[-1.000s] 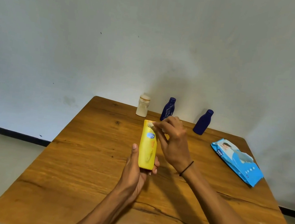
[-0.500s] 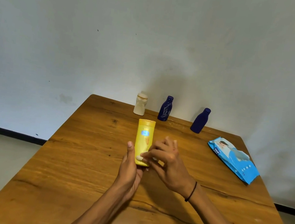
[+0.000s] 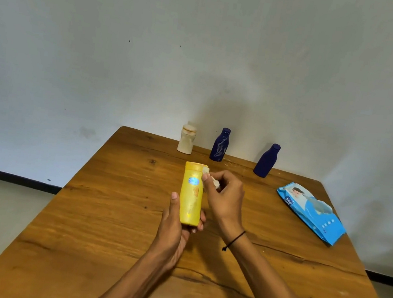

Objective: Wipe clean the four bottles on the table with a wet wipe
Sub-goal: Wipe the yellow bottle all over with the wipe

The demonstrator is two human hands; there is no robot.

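My left hand (image 3: pixel 176 223) grips the lower end of a yellow bottle (image 3: pixel 191 193), held over the middle of the wooden table (image 3: pixel 98 211) with its cap end pointing away from me. My right hand (image 3: pixel 225 197) pinches a small white wet wipe (image 3: pixel 209 176) and presses it against the bottle's upper right side near the cap. Along the table's far edge stand a cream bottle (image 3: pixel 187 139) and two dark blue bottles (image 3: pixel 220 144) (image 3: pixel 266 160).
A blue pack of wet wipes (image 3: pixel 311 212) lies on the table's right side. A light wall rises just behind the table's far edge, and the floor shows at the left.
My right hand with the wipe slid down to the bottle's lower end half a second ago, and is now back up near the cap. The left hand still holds the bottle.
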